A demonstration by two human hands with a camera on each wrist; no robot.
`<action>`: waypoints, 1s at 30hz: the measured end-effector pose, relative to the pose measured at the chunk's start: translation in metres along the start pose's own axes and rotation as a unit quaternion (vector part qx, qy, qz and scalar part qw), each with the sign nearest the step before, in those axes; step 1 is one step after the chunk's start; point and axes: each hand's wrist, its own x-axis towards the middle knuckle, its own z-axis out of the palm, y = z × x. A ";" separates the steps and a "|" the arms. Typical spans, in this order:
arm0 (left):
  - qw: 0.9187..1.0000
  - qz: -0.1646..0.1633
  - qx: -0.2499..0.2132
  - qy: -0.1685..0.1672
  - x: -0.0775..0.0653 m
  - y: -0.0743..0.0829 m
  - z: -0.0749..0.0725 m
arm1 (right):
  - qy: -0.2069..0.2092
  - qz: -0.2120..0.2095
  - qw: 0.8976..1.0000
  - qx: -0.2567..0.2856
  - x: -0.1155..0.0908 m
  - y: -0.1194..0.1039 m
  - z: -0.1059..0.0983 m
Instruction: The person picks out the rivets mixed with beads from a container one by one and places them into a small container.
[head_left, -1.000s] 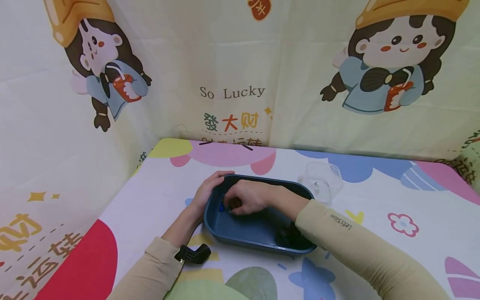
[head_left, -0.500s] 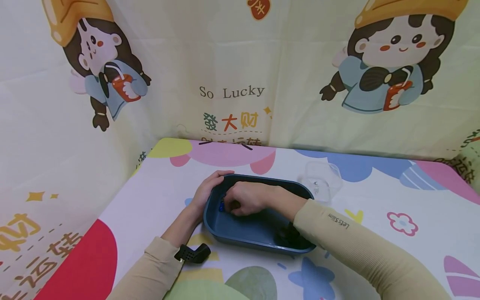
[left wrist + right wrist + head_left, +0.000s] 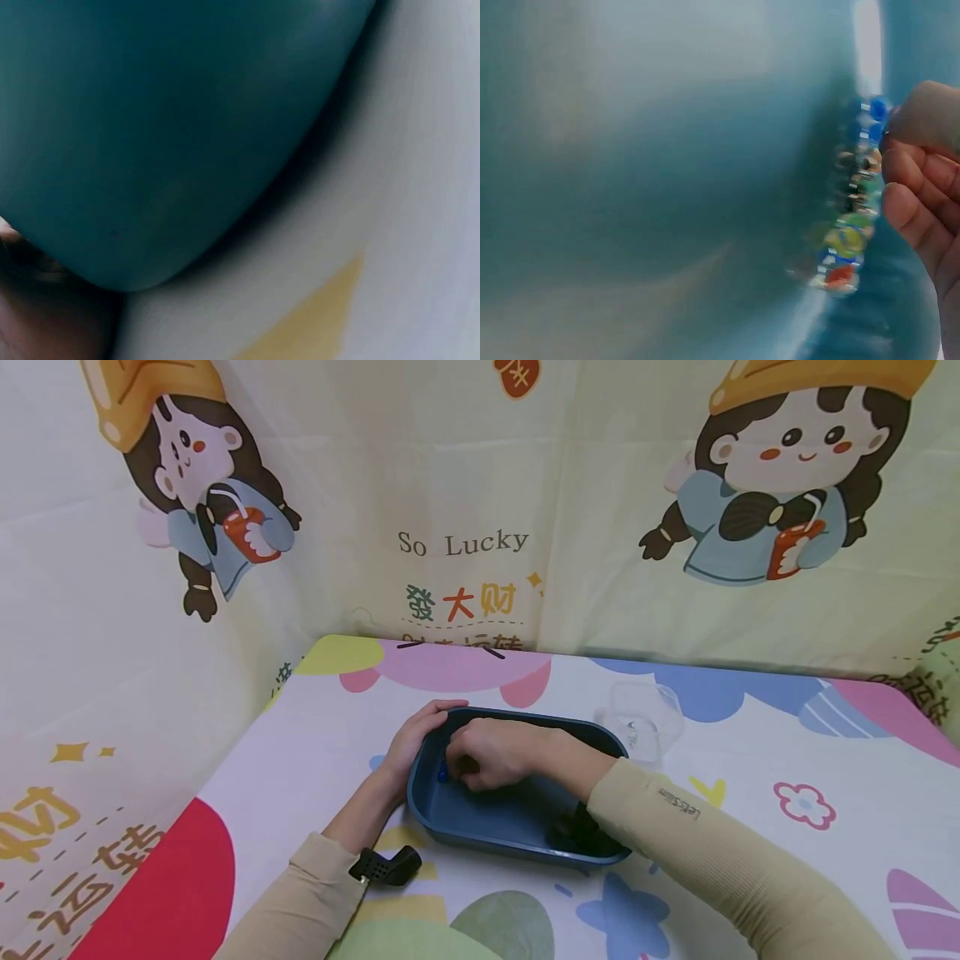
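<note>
A dark blue plastic tub [image 3: 517, 852] stands on the table. My left hand [image 3: 408, 743] grips its left end, with fingers around the far left corner. In the left wrist view the tub's outer wall [image 3: 150, 135] fills much of the frame, and only a dim bit of hand [image 3: 52, 322] shows. My right hand [image 3: 495, 756] is inside the tub at its left end, fingers curled. In the right wrist view, its thumb and fingertip pinch at the blue end of a row of coloured glass marbles [image 3: 844, 240]; the held marble is mostly hidden.
A clear plastic box [image 3: 645, 718] sits behind the tub's right corner. A dark shape [image 3: 577, 827] lies in the tub's right end, below my right forearm. A black camera mount [image 3: 386, 867] is on my left wrist. Patterned cloth [image 3: 480, 510] hangs behind the table.
My right hand shifts only slightly at the tub's left end, its fingers staying curled by the marbles. My left hand and the tub keep their places.
</note>
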 end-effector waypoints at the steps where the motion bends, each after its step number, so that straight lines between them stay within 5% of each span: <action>1: 1.000 0.000 -0.002 0.001 0.000 0.000 0.000 | 0.012 0.001 1.000 0.005 -0.001 0.000 -0.001; 13: 1.000 0.018 -0.005 -0.005 0.000 0.000 -0.001 | 0.145 -0.025 0.987 0.063 -0.017 0.002 -0.016; 30: 1.000 0.020 0.002 -0.013 0.001 0.002 -0.003 | 0.271 -0.049 0.955 0.106 -0.033 0.006 -0.026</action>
